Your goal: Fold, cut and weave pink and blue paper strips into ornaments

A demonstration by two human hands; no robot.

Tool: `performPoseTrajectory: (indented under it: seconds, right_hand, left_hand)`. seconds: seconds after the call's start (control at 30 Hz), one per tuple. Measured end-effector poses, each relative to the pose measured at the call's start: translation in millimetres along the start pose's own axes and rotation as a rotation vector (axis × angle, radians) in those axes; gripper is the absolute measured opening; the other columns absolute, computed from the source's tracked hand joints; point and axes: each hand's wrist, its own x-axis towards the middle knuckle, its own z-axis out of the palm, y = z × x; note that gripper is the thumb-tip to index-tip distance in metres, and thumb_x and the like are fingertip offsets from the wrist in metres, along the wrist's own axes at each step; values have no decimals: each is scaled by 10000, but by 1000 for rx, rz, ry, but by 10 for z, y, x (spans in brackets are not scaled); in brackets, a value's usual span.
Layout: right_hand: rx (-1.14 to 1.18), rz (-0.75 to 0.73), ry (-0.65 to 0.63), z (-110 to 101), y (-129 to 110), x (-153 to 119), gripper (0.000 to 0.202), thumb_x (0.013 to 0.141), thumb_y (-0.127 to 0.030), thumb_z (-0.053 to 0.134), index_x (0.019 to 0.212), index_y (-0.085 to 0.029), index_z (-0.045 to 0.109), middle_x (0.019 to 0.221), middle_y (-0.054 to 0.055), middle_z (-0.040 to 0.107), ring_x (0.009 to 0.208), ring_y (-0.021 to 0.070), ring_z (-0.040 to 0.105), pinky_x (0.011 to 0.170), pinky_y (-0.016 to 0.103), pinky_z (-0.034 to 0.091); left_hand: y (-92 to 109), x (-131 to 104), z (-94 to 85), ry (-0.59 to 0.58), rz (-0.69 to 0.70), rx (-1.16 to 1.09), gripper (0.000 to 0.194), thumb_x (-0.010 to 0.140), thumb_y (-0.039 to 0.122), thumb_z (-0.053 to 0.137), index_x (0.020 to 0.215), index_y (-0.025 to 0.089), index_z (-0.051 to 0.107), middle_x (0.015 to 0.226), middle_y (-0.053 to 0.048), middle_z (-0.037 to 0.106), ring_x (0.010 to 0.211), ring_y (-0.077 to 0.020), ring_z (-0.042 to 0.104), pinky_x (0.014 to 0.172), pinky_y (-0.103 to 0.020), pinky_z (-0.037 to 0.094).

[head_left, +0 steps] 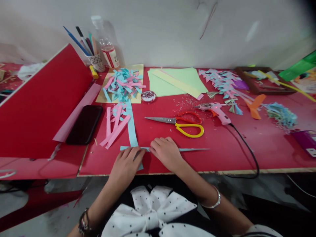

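Near the table's front edge, a thin blue paper strip (194, 149) lies crosswise, tapering to a point at its right end. My left hand (128, 161) rests on its left part with fingers bent over it. Close beside it, my right hand (164, 151) presses its bent fingers on the middle of the same strip. Both hands' fingertips are partly hidden. A wider blue strip (132, 128) runs front to back and passes under my left hand. Scissors (170, 120) with red and yellow handles lie just beyond my right hand.
Pink strips (116, 130) and a black phone (84, 125) lie to the left, by a leaning red board (49, 108). Cut paper pieces (124, 82), green sheets (177, 80) and a bottle (108, 52) stand behind. A pink glue gun (217, 110) trails its cable to the right.
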Motion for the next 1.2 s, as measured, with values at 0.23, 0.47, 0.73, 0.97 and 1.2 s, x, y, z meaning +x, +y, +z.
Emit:
performPoseTrajectory:
  seconds: [0.23,0.47,0.73,0.97,1.2]
  right_hand:
    - [120,36,20,-69,197,-189,179,842,-319,457,773,-174,537,731,7,579,696,140,483,647,269,242]
    - [174,113,69,-97,490,-445,242,837,-351,449,704,-170,538,666,3,557,658,136,467,650,262,253]
    - [134,215,116,-172,651,-654,231,835,-326,448,677,-183,538,663,-11,566,683,136,487,804,315,234]
    - [126,367,132,-200,728,-856,238,840,-317,419,663,-184,505,696,-4,548,724,147,483,839,344,226]
    - [159,396,147,-171,796,-930,211,820,-322,442,664,-185,481,745,19,528,724,158,461,702,294,308]
  left_hand:
    - [148,20,-95,-115,-85,-6,442,807,367,452,1234,256,418,992,-87,530,919,-255,439,779,-379,395]
    - [186,33,-123,-184,-93,39,486,820,420,402,1283,282,351,1018,-89,490,958,-270,403,831,-401,358]
    - [199,44,-158,-220,-115,36,483,825,402,401,1289,283,345,1013,-89,485,944,-258,408,827,-390,363]
    - [206,62,-175,-238,-119,49,476,824,387,404,1283,268,362,1002,-94,486,920,-261,415,797,-388,385]
    - [212,74,-183,-243,-124,49,480,819,377,418,1284,271,360,1003,-91,480,924,-260,416,791,-382,395]
